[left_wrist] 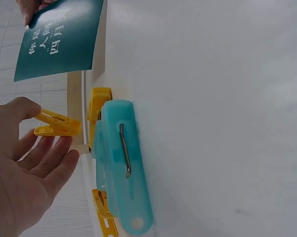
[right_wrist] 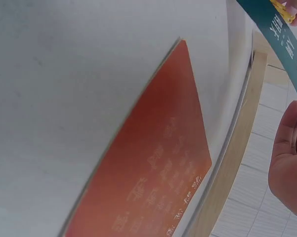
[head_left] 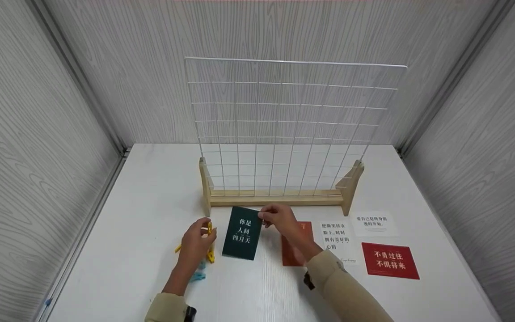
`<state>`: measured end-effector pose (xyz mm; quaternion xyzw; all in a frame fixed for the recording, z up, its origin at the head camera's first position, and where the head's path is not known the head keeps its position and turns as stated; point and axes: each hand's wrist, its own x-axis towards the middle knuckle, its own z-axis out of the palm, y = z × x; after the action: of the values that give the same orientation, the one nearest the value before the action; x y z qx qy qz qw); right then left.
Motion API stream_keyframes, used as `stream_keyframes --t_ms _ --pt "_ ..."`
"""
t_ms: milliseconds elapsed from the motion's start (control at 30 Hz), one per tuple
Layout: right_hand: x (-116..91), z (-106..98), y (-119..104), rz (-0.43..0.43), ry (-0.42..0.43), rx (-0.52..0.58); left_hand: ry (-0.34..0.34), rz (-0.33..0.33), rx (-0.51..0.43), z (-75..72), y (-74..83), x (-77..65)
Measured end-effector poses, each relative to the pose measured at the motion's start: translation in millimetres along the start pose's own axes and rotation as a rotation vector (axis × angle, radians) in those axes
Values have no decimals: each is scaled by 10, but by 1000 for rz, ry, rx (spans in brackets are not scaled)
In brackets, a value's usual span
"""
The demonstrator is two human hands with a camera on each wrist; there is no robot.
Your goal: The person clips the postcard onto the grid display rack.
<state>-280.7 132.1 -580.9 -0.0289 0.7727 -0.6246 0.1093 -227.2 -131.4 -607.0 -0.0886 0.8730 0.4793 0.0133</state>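
Note:
My right hand (head_left: 280, 218) pinches the upper right corner of a dark green card (head_left: 241, 233) with white characters, raised in front of the wire grid rack. Left of the card, my left hand (head_left: 197, 243) holds a yellow clothespin (left_wrist: 58, 123) between thumb and fingers. Beneath that hand lie light blue clothespins (left_wrist: 126, 168) and more yellow ones (left_wrist: 100, 101) on the table. An orange-red card (right_wrist: 153, 148) lies flat under my right forearm, partly covered by it in the head view.
The white wire grid (head_left: 284, 120) stands upright in a wooden base (head_left: 280, 201). To the right lie two white cards with black text, one nearer (head_left: 337, 239) and one farther (head_left: 376, 226), and a red card (head_left: 390, 260). Grey wood-grain walls enclose the white table (head_left: 150, 188).

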Motion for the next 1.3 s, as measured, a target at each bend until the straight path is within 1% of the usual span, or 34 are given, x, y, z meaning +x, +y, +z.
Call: stream_keyframes --t_ms 167,400,633,800,867,967,1033,1167,1300 --pt "5 11 -49 -15 -7 5 31 19 -22 -20 20 -7" --pt "-1 16 -105 -60 -29 1 66 82 -58 -36 19 -19" --pt "-7 9 -173 -127 -45 -33 73 92 -90 -55 44 -40" --pt "2 26 -229 -154 -50 -8 112 152 -125 -85 83 -63" --pt "1 33 -256 -158 -46 -23 127 182 -142 -106 111 -71" --pt "-5 37 -303 -176 -35 -83 139 207 -153 -149 170 -79" --pt "-13 38 -342 -189 -31 -110 135 220 -159 -184 214 -85" --pt "-21 40 -421 -221 -43 -130 124 250 -181 -253 291 -97" --pt "-10 35 -491 -257 -60 -169 131 301 -197 -303 348 -116"
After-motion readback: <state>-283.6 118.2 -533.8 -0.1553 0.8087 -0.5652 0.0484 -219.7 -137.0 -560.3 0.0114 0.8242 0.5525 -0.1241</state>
